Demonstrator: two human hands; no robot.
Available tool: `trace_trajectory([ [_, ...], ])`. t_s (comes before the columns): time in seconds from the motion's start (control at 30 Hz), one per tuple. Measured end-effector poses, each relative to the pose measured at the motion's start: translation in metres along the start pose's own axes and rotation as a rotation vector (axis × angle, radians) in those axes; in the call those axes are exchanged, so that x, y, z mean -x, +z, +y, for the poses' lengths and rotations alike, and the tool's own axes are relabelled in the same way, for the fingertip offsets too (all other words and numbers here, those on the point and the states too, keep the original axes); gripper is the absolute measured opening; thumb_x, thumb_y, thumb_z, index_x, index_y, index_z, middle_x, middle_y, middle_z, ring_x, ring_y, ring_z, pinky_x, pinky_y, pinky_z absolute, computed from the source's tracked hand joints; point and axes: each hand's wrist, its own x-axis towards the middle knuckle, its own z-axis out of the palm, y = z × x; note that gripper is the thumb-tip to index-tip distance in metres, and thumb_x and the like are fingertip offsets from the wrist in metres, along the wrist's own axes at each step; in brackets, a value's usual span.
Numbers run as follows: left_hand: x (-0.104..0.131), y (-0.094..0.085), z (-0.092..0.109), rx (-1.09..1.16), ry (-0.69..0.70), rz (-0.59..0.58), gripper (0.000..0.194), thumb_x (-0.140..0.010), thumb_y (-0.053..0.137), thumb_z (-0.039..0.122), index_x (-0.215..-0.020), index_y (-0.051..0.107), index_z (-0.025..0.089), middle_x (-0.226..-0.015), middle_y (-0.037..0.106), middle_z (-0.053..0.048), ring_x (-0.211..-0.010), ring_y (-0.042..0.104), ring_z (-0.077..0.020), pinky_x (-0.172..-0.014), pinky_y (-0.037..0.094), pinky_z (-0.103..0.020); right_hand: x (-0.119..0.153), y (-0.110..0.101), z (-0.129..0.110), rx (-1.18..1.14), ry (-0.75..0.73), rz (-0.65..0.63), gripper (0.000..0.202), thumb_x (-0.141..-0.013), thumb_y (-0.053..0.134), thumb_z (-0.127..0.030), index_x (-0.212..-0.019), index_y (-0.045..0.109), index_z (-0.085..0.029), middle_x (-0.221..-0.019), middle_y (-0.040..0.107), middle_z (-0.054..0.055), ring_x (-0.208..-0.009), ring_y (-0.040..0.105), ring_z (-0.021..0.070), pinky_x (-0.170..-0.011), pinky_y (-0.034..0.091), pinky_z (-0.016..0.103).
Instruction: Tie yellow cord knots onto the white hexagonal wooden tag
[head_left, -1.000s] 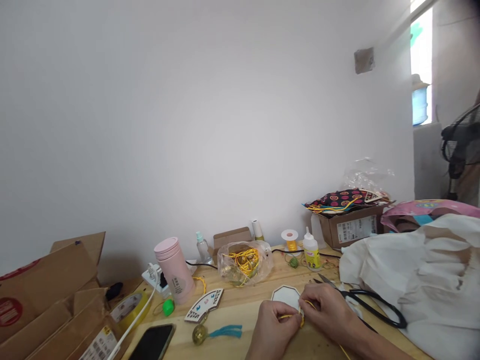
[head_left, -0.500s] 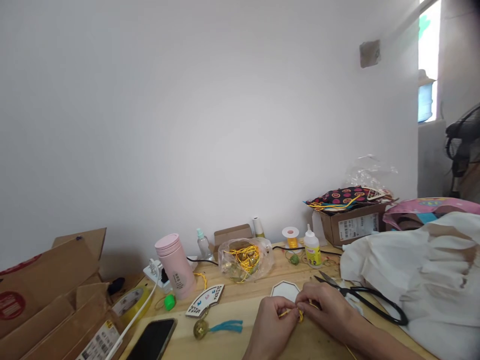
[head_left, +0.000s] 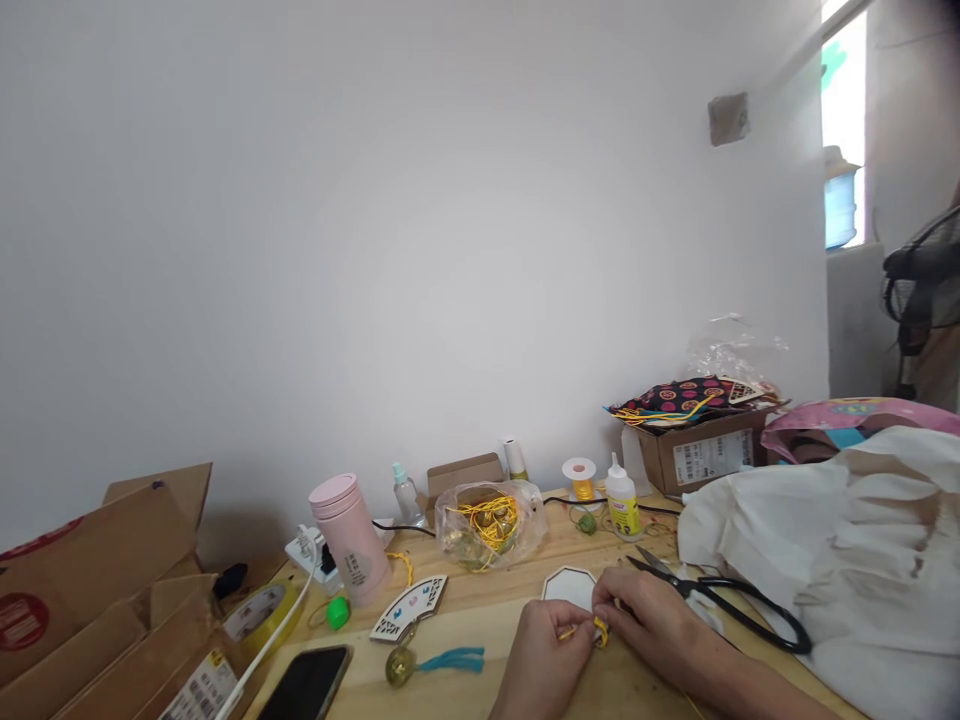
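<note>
Both of my hands meet low over the wooden table, fingers pinched around a yellow cord (head_left: 601, 630) with a small knot or loop. My left hand (head_left: 551, 645) grips a short stretch of it; my right hand (head_left: 645, 615) pinches it beside the knot. A white octagonal plate with a dark-edged wooden rim (head_left: 568, 584) lies just behind the fingers, partly hidden by them. Black-handled scissors (head_left: 739, 597) rest to the right of my right hand. Left of my left hand lie a fan-shaped wooden piece (head_left: 410, 608) and a gold bell (head_left: 400, 665) with a blue tassel (head_left: 454, 659).
Behind stand a glue bottle (head_left: 622, 503), a spool of yellow thread (head_left: 580, 480), a plastic bag of yellow cords (head_left: 491, 525) and a pink tumbler (head_left: 351, 540). A phone (head_left: 306, 685), tape roll (head_left: 261, 615) and cardboard box (head_left: 112, 620) occupy the left; white cloth (head_left: 847, 550) covers the right.
The view has shifted slightly. My hands stay close together on the yellow cord, and the knotted part shows a little more between the fingers.
</note>
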Motion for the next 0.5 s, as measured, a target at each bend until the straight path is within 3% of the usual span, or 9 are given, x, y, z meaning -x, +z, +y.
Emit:
trace_trajectory([
  [0.5,-0.0012,-0.0001,-0.001,0.022,0.024,-0.001,0.024,-0.068,0.047,0.027,-0.069,0.068,0.014,-0.068,0.069,-0.004,-0.067,0.059,-0.0163,-0.061,0.043,-0.022,-0.0002,-0.0029,-0.0032,0.096,-0.001,0.013,0.015,-0.071,0.044,-0.021,-0.07,0.059,-0.022,-0.07,0.062,-0.001,-0.066,0.053,0.0133,-0.057,0.033,0.022],
])
